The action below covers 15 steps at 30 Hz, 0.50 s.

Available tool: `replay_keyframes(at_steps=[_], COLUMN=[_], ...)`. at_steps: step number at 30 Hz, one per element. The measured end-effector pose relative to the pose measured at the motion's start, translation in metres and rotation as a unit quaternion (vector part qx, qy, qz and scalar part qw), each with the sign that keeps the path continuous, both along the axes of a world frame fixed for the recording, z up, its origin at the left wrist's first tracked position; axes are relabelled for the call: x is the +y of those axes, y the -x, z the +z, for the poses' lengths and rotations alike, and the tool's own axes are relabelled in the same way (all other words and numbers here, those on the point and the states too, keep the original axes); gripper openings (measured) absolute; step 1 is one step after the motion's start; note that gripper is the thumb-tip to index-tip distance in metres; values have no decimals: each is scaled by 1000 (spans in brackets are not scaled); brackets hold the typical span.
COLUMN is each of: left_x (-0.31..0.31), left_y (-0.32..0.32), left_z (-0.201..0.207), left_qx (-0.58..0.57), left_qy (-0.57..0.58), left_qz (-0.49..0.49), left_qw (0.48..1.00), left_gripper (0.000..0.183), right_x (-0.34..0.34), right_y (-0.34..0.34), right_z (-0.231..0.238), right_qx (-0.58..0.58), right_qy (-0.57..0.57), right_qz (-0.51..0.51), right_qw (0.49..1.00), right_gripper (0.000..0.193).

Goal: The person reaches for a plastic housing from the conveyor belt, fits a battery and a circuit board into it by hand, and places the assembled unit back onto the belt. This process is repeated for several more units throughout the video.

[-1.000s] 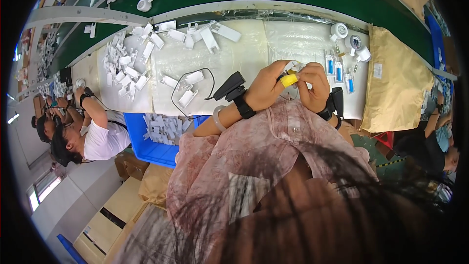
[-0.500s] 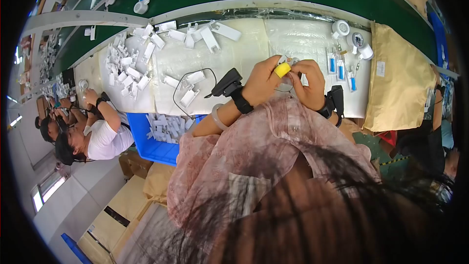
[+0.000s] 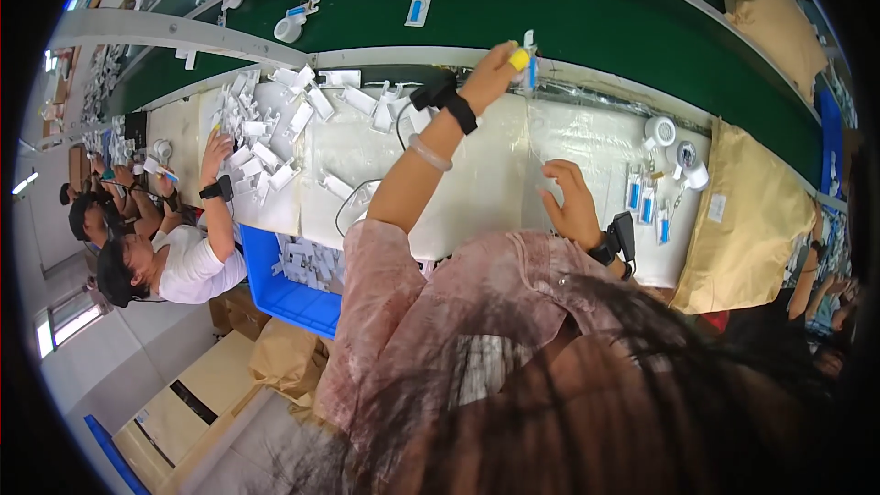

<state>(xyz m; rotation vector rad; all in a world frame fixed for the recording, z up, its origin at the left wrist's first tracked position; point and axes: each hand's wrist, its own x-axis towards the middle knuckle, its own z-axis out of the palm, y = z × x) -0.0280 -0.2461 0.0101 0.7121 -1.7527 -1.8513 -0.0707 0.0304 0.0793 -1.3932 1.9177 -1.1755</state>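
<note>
My left hand [image 3: 490,76] reaches forward over the near edge of the green conveyor belt [image 3: 587,27]. Its fingers are closed on a white plastic part with a blue strip [image 3: 532,64]; the rest of that part is partly hidden by the fingers. A yellow wrap [image 3: 520,60] shows at its fingertip. Nearer to me, my right hand [image 3: 573,204] hovers over the padded worktop [image 3: 477,192], fingers apart and nothing in them. To its right lie several clear-and-white parts with blue strips [image 3: 647,209] and white round-headed pieces [image 3: 659,132].
Loose white plastic housings [image 3: 252,142] are heaped at the worktop's left. A blue bin [image 3: 261,275] of white parts stands below them. Brown paper [image 3: 733,229] covers the right end. On the belt sit more white assemblies [image 3: 419,7]. A co-worker [image 3: 183,261] works at the left.
My hands were together over the worktop near my body. My left hand has moved forward to the belt with the white part, while my right hand has let go, opened and drawn back.
</note>
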Motion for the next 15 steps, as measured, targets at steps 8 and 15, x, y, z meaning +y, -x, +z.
replay_keyframes(at_steps=[8, 15], left_x=[-152, -217], left_y=[-20, -5], left_z=[-67, -71], left_qx=[-336, -546], left_qy=[402, 336], left_qz=[368, 270], left_qw=[768, 718], left_gripper=[75, 71], right_x=[-30, -43], right_y=[24, 19], right_z=[-22, -51], right_qx=[18, 127], right_qy=[-116, -119], right_qz=[90, 220], right_qw=[989, 960], right_gripper=[27, 21])
